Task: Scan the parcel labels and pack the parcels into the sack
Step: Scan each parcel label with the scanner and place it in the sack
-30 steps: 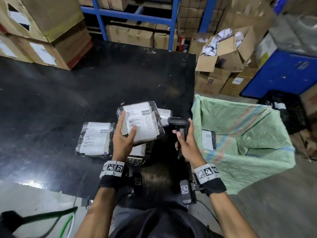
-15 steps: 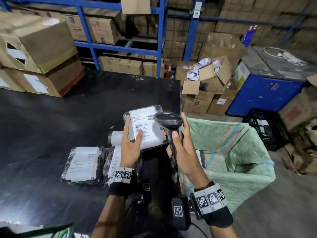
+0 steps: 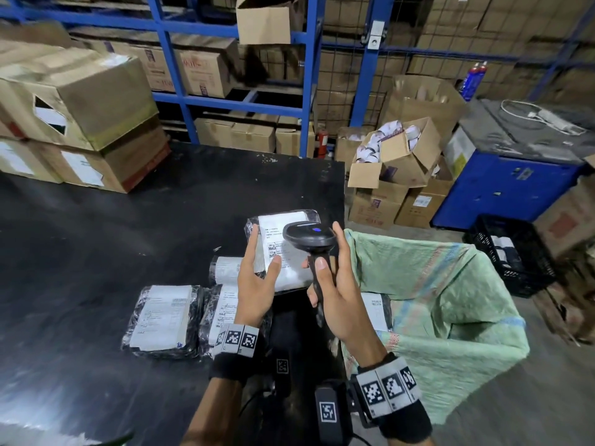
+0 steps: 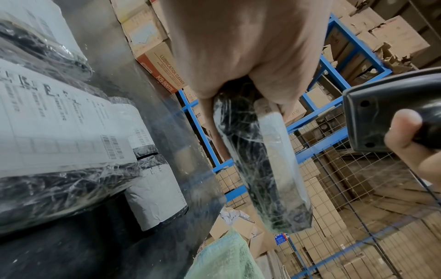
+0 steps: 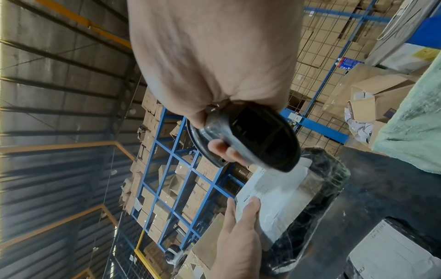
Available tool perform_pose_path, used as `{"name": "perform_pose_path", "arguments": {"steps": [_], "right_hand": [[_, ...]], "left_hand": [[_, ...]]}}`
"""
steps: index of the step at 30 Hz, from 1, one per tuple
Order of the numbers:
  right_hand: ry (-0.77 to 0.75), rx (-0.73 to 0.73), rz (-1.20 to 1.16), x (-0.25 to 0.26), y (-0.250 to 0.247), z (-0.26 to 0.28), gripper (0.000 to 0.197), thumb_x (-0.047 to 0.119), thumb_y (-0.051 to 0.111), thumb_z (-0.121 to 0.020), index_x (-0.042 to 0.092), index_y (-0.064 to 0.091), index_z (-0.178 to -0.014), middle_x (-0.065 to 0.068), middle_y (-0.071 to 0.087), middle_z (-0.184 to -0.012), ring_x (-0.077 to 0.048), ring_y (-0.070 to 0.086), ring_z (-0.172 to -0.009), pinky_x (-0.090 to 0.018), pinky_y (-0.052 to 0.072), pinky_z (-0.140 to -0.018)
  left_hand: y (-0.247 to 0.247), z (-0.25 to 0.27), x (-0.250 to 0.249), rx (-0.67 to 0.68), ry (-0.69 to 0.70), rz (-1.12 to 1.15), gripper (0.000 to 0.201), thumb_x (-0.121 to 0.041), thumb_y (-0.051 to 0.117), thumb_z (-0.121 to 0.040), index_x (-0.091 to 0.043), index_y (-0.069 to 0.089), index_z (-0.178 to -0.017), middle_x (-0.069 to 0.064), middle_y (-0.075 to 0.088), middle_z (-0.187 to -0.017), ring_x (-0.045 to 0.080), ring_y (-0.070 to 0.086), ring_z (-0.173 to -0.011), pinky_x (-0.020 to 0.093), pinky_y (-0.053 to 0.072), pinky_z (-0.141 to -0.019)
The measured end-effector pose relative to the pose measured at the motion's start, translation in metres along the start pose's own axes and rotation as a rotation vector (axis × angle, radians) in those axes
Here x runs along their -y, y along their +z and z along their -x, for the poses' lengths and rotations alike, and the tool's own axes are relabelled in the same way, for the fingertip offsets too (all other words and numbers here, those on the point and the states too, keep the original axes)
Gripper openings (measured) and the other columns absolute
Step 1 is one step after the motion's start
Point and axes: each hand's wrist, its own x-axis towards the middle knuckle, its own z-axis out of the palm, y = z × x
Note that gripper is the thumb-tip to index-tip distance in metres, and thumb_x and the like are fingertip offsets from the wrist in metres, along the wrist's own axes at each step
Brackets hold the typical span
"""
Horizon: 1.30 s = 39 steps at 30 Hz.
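Observation:
My left hand point(image 3: 257, 278) grips a black plastic-wrapped parcel point(image 3: 283, 220) with a white label, held above the black table point(image 3: 96, 252), label up. In the left wrist view the held parcel point(image 4: 267, 169) shows edge-on. My right hand point(image 3: 335, 291) grips a black barcode scanner point(image 3: 309, 235) by its handle, its head over the label. The scanner point(image 5: 257, 139) hovers above the parcel point(image 5: 286, 192) in the right wrist view. Three more labelled parcels point(image 3: 164, 317) lie on the table below my left hand. The green woven sack point(image 3: 450, 300) stands open at the right with a parcel point(image 3: 375, 309) inside.
Cardboard boxes point(image 3: 80, 101) are stacked at the table's far left. Blue shelving point(image 3: 309, 91) with cartons stands behind. On the floor right of the table are open cartons point(image 3: 399, 159), a blue cabinet point(image 3: 502, 194) and a black crate point(image 3: 512, 252).
Both hands rose from the table. The left hand lifted the parcel, and the right hand brought the scanner over its label. The camera view tilted upward.

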Motion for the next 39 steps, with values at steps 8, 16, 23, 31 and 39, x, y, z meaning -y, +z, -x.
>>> {"name": "perform_pose_path", "arguments": {"steps": [8,16,23,31,39], "right_hand": [[0.012,0.004,-0.006,0.0,0.003,-0.003,0.059,0.026,0.038,-0.107,0.049,0.01,-0.154,0.0,0.064,-0.1,-0.022,0.044,-0.06,-0.039,0.045,-0.06],[0.044,-0.027,-0.001,-0.017,0.004,-0.007,0.062,0.026,0.039,-0.107,0.05,0.007,-0.154,0.0,0.064,-0.093,-0.022,0.047,-0.06,-0.036,0.047,-0.062],[0.065,-0.114,0.039,-0.055,0.006,-0.008,0.06,0.027,0.039,-0.107,0.044,0.008,-0.156,-0.002,0.054,-0.079,-0.016,0.049,-0.057,-0.034,0.048,-0.063],[0.285,-0.139,0.137,-0.144,0.014,0.016,0.059,0.028,0.041,-0.106,0.048,0.012,-0.153,0.004,0.067,-0.106,-0.012,0.051,-0.05,-0.034,0.05,-0.056],[0.539,-0.05,0.338,-0.187,0.028,0.041,0.06,0.029,0.035,-0.107,0.026,0.004,-0.158,-0.005,0.041,-0.151,-0.029,0.061,-0.116,-0.028,0.038,-0.097]], "left_hand": [[-0.002,-0.002,0.001,0.037,0.001,-0.017,0.07,-0.02,0.063,-0.104,-0.029,0.027,-0.163,-0.025,0.028,-0.166,-0.006,0.022,-0.154,0.039,0.023,-0.13],[-0.007,0.001,0.005,0.019,-0.022,-0.04,0.069,-0.017,0.062,-0.104,-0.028,0.028,-0.163,-0.031,0.03,-0.161,-0.014,0.023,-0.15,0.017,0.024,-0.124],[-0.035,0.006,0.02,-0.046,-0.071,-0.099,0.07,-0.015,0.065,-0.102,-0.03,0.031,-0.162,-0.026,0.036,-0.161,-0.006,0.032,-0.15,0.034,0.031,-0.126],[-0.075,0.013,0.038,-0.164,-0.111,-0.131,0.07,-0.013,0.065,-0.101,-0.029,0.034,-0.161,-0.021,0.042,-0.159,0.002,0.04,-0.148,0.042,0.038,-0.123],[-0.094,0.026,0.045,-0.179,-0.127,-0.137,0.07,-0.016,0.065,-0.102,-0.032,0.031,-0.161,-0.013,0.039,-0.165,0.008,0.039,-0.151,0.041,0.039,-0.122]]}}
